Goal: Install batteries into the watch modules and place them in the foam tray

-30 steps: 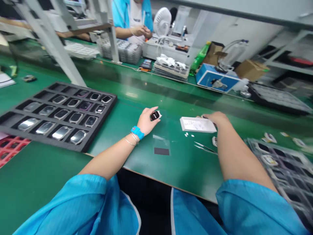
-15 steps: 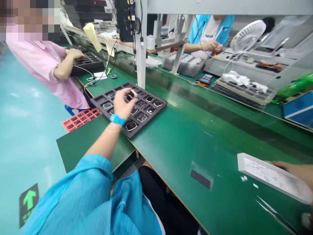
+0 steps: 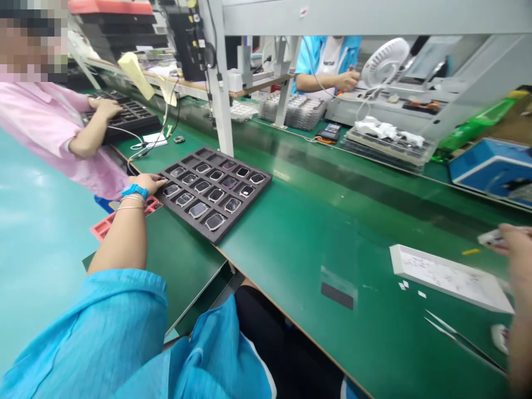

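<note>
My left hand [image 3: 148, 183] is at the left corner of a black foam tray [image 3: 214, 233], fingers closed on its edge. Watch faces with pale frames, such as one near the front corner [image 3: 215, 222], lie in most of the tray's pockets. At the right edge of the view my right hand [image 3: 520, 244] is partly cut off. It grips a small whitish part [image 3: 492, 238] whose kind I cannot make out. Below that hand lie a shallow white box [image 3: 453, 277] with small dark bits in it and a pair of tweezers [image 3: 461, 339].
Small white pieces [image 3: 421, 294] and a clear film with a dark strip [image 3: 336, 296] lie on the green bench [image 3: 282, 260]. A red tray [image 3: 102, 227] is low at left. A co-worker in pink [image 3: 45, 116] handles another black tray; one in blue sits opposite, near a fan [image 3: 384, 61].
My left hand has moved from above the tray's middle, where it pinched a small pale thing, to the tray's left corner. My right hand has risen beyond the white box. The view has shifted.
</note>
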Action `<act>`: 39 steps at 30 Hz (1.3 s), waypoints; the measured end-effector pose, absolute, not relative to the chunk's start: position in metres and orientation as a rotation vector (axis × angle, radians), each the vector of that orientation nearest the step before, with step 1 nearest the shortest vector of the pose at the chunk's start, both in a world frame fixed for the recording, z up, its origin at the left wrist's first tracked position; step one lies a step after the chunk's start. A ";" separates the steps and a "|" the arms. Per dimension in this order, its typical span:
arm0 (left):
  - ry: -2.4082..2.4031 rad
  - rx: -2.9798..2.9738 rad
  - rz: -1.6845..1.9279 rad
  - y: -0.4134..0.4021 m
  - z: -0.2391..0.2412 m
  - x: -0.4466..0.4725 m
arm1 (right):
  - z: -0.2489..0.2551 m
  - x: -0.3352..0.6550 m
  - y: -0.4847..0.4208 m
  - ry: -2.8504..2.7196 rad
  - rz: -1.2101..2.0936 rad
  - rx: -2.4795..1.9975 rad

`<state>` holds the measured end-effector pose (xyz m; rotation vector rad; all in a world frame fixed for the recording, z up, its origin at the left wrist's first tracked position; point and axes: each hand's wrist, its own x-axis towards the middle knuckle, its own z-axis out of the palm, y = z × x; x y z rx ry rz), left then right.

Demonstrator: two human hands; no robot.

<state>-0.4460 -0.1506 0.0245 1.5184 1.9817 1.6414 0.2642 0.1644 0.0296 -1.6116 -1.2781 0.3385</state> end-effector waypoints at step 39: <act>0.744 1.187 1.171 0.008 -0.001 -0.015 | -0.002 0.162 -0.009 -1.877 0.157 -0.787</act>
